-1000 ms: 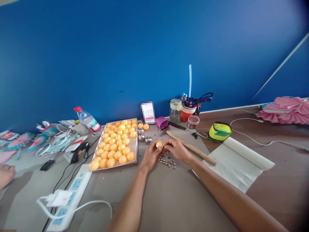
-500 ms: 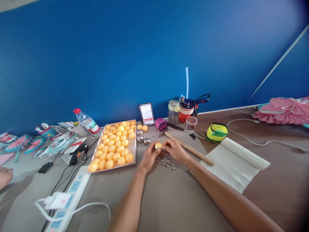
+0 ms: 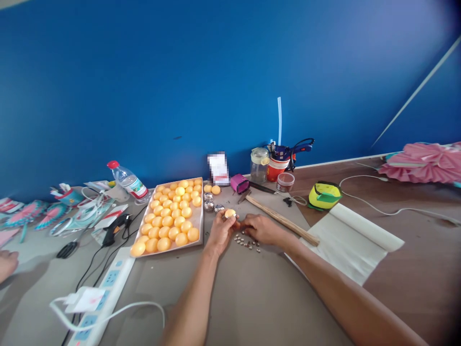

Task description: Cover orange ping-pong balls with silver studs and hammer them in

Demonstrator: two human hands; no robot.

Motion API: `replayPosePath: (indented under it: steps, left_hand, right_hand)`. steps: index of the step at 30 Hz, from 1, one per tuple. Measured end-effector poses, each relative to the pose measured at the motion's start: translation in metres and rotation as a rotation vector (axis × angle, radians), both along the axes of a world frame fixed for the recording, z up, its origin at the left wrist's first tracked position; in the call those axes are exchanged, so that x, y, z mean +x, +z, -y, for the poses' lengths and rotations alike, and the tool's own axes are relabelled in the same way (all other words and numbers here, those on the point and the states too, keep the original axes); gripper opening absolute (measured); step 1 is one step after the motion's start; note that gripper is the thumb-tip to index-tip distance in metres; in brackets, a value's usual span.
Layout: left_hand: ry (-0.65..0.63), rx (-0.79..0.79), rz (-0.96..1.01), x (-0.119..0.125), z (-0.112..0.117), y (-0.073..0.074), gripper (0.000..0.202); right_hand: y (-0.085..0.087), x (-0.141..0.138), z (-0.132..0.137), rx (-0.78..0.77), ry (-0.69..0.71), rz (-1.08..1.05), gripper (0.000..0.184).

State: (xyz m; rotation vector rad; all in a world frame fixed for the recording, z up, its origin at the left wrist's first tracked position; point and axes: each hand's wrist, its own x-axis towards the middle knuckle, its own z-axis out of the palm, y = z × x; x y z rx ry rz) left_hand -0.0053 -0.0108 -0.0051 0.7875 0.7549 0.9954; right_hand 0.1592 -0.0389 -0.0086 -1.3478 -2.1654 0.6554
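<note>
My left hand [image 3: 220,232] grips an orange ball [image 3: 229,213] at its fingertips, just above the grey table sheet [image 3: 252,298]. My right hand [image 3: 261,228] lies low beside it, fingers curled over a cluster of several small metal beads [image 3: 248,242]; whether it pinches one is hidden. Left of my hands stands a tray [image 3: 200,226] packed with several orange balls [image 3: 169,218]. Three silver balls [image 3: 211,203] and two loose orange balls [image 3: 212,189] rest behind the tray's far corner.
A hammer with a wooden handle [image 3: 284,221] lies right of my hands, a white paper roll [image 3: 360,238] beyond it. Jars and a tool cup [image 3: 279,166] stand at the wall. A power strip [image 3: 108,288], glue gun [image 3: 115,228] and bottle [image 3: 129,182] are left. Another person's hand [image 3: 7,264] shows far left.
My left hand has carried the orange ball slightly left and away from my right hand. My right hand has dropped down onto the metal beads.
</note>
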Motion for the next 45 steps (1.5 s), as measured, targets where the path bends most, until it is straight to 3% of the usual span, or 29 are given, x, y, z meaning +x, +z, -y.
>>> replayPosePath:
  steps: [5,9,13,18,21,29,35,41,45]
  left_hand:
    - [-0.048,0.05,-0.021,-0.001,0.0,0.0,0.039]
    - [-0.052,0.037,-0.008,-0.001,0.0,0.001,0.043]
    - [-0.066,-0.004,0.0,-0.003,0.0,0.001,0.046]
    - [-0.035,-0.01,0.033,-0.002,0.001,0.001,0.049]
    - [-0.043,0.008,0.039,-0.002,0.001,0.001,0.044]
    - [-0.092,0.055,0.042,-0.004,0.0,0.0,0.044]
    - [-0.075,0.043,0.029,-0.002,0.0,-0.002,0.045]
    - [-0.08,0.065,-0.007,-0.001,0.002,-0.002,0.039]
    - [-0.074,0.087,-0.038,-0.001,0.002,-0.003,0.038]
  right_hand:
    - [0.001,-0.007,0.002,0.048,-0.02,0.115,0.015]
    - [0.0,-0.008,0.003,0.072,-0.025,0.071,0.015]
    - [-0.001,-0.004,0.0,0.051,-0.15,-0.207,0.012]
    - [0.002,-0.002,-0.004,-0.137,-0.292,-0.63,0.007]
    - [0.006,-0.003,-0.005,-0.197,-0.294,-0.775,0.006]
    - [0.015,-0.004,-0.002,-0.379,-0.171,-0.912,0.026]
    - [0.005,-0.01,-0.004,-0.297,-0.243,-0.798,0.015]
    - [0.005,-0.013,-0.003,-0.003,-0.246,-0.544,0.009]
    - [0.007,-0.014,-0.001,-0.035,-0.255,-0.513,0.011]
